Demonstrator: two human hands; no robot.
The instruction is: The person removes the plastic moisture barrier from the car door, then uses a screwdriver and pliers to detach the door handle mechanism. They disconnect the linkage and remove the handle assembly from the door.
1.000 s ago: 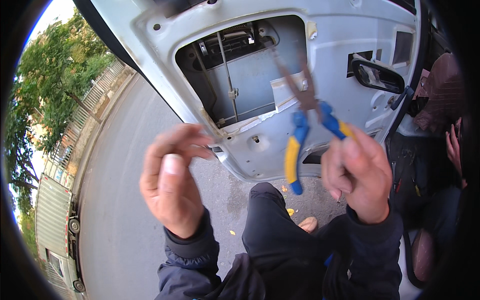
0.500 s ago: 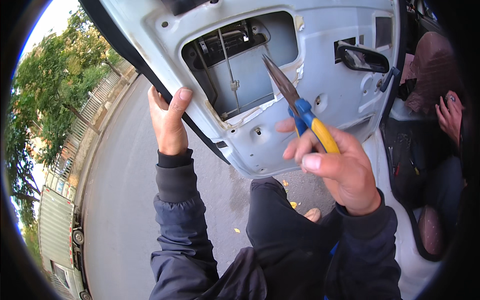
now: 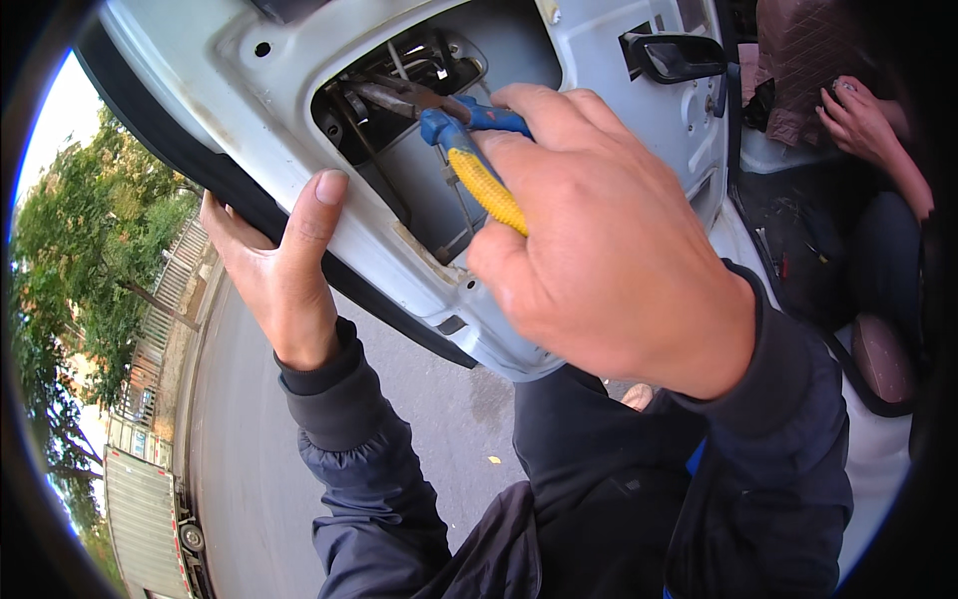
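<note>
My right hand (image 3: 599, 220) is wrapped round the blue-and-yellow handles of the long-nose pliers (image 3: 439, 118). Their jaws reach into the large opening of a white car door (image 3: 399, 235), close to a dark latch mechanism (image 3: 349, 110); whether the tips touch it I cannot tell. Behind the pliers, a thin metal rod (image 3: 454, 190) runs down inside the opening. My left hand (image 3: 284, 265) grips the door's edge (image 3: 254, 185), thumb on the inner face and fingers round the black seal.
A black mirror-shaped part (image 3: 679, 58) is at the door's far side. To the right, another person's hand (image 3: 858, 125) rests by a quilted brown seat (image 3: 808, 60). Small tools (image 3: 783, 265) lie on the dark car floor. A truck (image 3: 145, 519) stands across the road at left.
My right hand has moved left and up, turned palm down, and brought the pliers' jaws into the door opening. My left hand still holds the door edge.
</note>
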